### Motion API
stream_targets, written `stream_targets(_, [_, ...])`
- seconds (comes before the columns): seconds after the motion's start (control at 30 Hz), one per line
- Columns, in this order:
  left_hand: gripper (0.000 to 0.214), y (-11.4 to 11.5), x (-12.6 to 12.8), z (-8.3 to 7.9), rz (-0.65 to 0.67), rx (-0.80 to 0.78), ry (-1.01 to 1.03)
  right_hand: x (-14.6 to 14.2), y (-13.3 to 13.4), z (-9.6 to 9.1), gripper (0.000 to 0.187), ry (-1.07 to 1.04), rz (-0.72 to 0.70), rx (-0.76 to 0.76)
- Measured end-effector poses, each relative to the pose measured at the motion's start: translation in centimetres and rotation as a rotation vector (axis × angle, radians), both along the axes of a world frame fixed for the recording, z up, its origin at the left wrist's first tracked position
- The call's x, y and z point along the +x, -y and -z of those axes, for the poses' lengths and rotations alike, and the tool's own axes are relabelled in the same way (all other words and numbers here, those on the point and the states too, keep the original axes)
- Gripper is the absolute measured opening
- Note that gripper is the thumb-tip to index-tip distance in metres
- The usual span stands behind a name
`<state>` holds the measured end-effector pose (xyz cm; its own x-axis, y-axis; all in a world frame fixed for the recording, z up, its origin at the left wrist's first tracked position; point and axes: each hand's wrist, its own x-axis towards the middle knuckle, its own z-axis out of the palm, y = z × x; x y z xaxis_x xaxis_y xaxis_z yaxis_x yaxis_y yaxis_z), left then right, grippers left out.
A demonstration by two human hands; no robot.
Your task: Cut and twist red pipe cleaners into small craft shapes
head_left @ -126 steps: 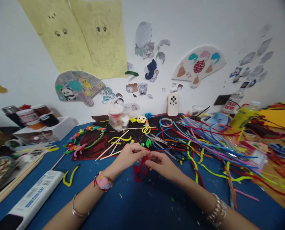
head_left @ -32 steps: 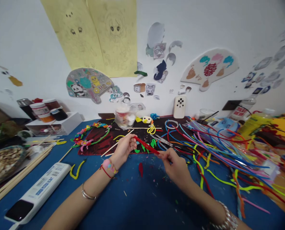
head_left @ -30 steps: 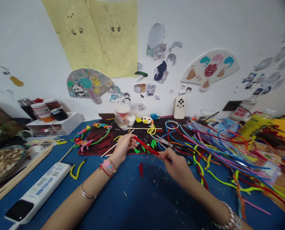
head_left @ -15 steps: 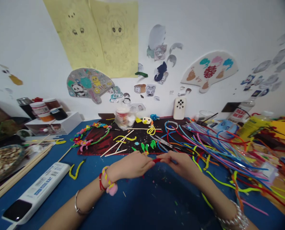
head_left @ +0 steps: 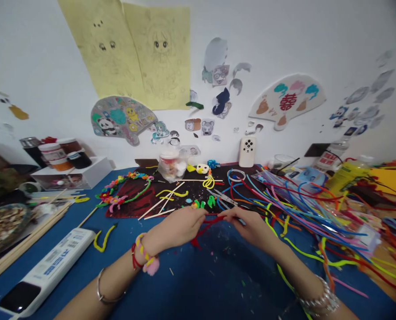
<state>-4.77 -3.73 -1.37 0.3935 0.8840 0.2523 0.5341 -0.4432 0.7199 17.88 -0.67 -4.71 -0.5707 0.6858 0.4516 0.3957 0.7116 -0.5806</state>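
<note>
My left hand (head_left: 181, 226) is closed around one end of a red pipe cleaner (head_left: 208, 226), its fingers curled down. The other end is pinched by my right hand (head_left: 246, 224), thumb beneath and fingers on top. Between the hands the red strand stretches in a short slant, and a red tail hangs below my left fingers. Just beyond them, green pipe-cleaner pieces (head_left: 211, 202) lie on a dark mat (head_left: 134, 200). A pair of scissors (head_left: 225, 198) rests near my right fingertips.
Loose coloured pipe cleaners (head_left: 304, 213) spread over the right side. A white power strip (head_left: 48, 271) and wooden sticks (head_left: 28, 242) lie at left. A yellow bent piece (head_left: 104, 239) is beside the strip. A plastic-wrapped cup (head_left: 171, 164) and a phone (head_left: 247, 152) stand at the wall.
My hands have moved slightly apart, my left one shifting left. More of the red pipe cleaner now shows between and below them.
</note>
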Motion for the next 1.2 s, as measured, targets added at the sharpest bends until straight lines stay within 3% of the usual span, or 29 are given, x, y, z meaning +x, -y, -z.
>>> stream_targets(0.13, [0.021,0.1,1.1,-0.1,0.104,-0.119,0.045,-0.4,0.3,0.1,0.012,-0.022,0.005,0.008])
stream_targets(0.3, [0.025,-0.4,1.6,0.7,0.281,-0.620,0.169,-0.5,0.5,-0.4,0.011,-0.085,0.034,0.022])
stream_targets(0.37, [0.026,-0.8,1.6,0.9,0.285,-0.722,0.222,-0.1,0.2,-0.7,0.009,-0.084,0.048,0.016])
stream_targets(0.53, [0.031,-1.2,1.6,1.2,0.120,-0.667,0.317,2.9,-2.3,-0.4,0.014,0.018,0.293,-0.013])
stream_targets(0.63, [0.031,-1.4,1.7,1.3,0.093,-0.692,0.392,5.4,-4.2,1.2,0.020,0.305,0.446,-0.089])
stream_targets(0.8, [0.021,-1.9,2.0,1.5,0.093,-0.621,0.386,7.3,-5.2,3.3,0.038,0.674,0.517,-0.204])
stream_targets(1.07, [0.026,-2.4,2.0,1.7,-0.074,-0.168,0.261,7.0,-4.7,2.2,0.026,0.695,0.617,-0.246])
stream_targets(1.2, [0.028,-2.7,1.6,1.8,-0.116,-0.122,0.321,7.3,-4.9,1.4,0.027,0.492,0.561,-0.279])
